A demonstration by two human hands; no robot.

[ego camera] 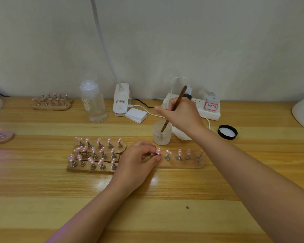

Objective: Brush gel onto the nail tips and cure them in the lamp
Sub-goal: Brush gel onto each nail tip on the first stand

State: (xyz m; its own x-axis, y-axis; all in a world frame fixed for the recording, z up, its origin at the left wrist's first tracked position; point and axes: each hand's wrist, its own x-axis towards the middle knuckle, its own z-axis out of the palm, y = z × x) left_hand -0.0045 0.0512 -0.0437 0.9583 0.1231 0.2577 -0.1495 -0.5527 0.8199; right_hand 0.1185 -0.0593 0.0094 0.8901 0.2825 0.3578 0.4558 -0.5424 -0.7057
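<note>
Dipping a brush (175, 106), gripped in the right hand (181, 113), into the gel jar (161, 133) on the table (147, 199). Pinching the leftmost pink nail tip (158, 151) on the near holder (182, 163) with the left hand (137, 162). Three more holders of tips (96, 153) just left; black lid (227, 131) right of the jar.

My right hand (181, 113) holds a brown brush (174, 109) with its tip down in the small gel jar (161, 133). My left hand (137, 160) pinches a pink nail tip (158, 151) at the end of a wooden holder strip (184, 163) on the worktop (147, 207).
</note>
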